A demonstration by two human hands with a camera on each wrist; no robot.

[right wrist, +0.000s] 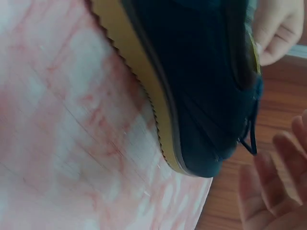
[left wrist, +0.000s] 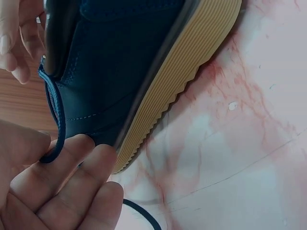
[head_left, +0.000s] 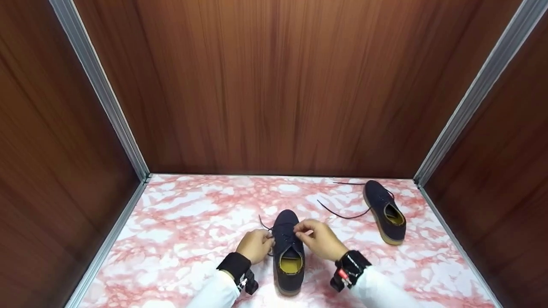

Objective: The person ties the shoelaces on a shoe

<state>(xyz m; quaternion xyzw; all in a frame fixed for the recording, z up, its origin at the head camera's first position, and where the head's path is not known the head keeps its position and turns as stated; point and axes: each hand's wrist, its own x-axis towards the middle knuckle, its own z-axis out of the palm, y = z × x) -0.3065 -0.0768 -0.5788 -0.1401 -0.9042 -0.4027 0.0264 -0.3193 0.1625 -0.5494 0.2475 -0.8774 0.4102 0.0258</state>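
Dark navy, almost black from above, covers the shoe (head_left: pixel 281 244) between the two hands. It stands on the tabletop (head_left: pixel 188 222), toe toward the back wall (head_left: pixel 274 85), ribbed tan sole (left wrist: pixel 170 79) underneath and yellow lining (head_left: pixel 291 266) showing in its opening. At its left side, the left hand (head_left: pixel 256 246) pinches a lace (left wrist: pixel 58 105) between thumb and forefinger; those fingers hide part of the cord, and another stretch emerges below them.

At the shoe's right side, the right hand (head_left: pixel 321 240) has thumb and forefinger close together by the lacing. We cannot tell whether they hold a lace: the right wrist view is soft and cuts that hand off at its edge. Both wrist views also crop away the shoe's heel.

Black wrist straps (head_left: pixel 234 265) and white sleeves (head_left: pixel 219 291) come next, on the near side of the shoe, running out of the head view's bottom edge. Beyond the shoe to its right lies a second shoe (head_left: pixel 376 201), its loose laces (head_left: pixel 344 217) trailing leftward; its eyelets are too small for us to make out.

Pink and white marbling patterns the surface around the shoe. Brown wood-grain panels wall it in behind and at both sides, with grey metal strips (head_left: pixel 102 94) along the corners.
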